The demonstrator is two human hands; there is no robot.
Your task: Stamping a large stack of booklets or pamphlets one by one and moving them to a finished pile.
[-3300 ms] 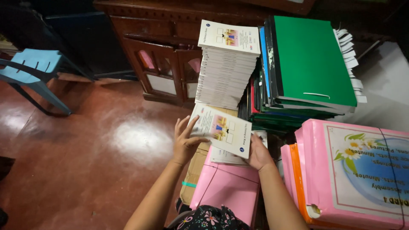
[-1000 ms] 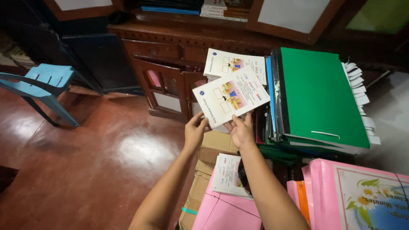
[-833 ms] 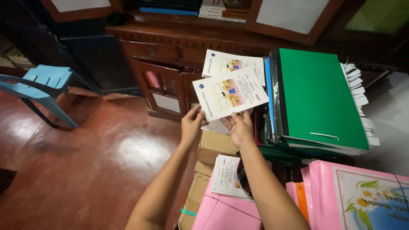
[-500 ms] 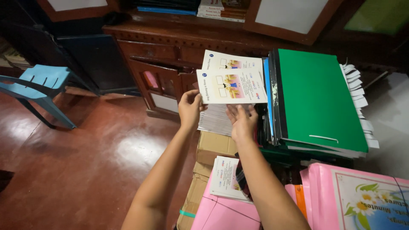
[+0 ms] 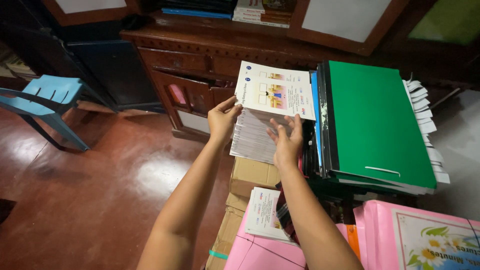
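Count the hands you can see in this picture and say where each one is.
2: the left hand grips the left edge of the stack of white booklets; the right hand presses against its front. None seems hidden.

Right hand [image 5: 286, 145] hides part of the booklet stack [image 5: 252, 137]

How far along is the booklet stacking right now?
Done: a tall stack of white booklets stands beside the green folder. In hand: the left hand and right hand are at the top booklet, setting it on the stack. Left: at least one more booklet lies on the pink folder below.
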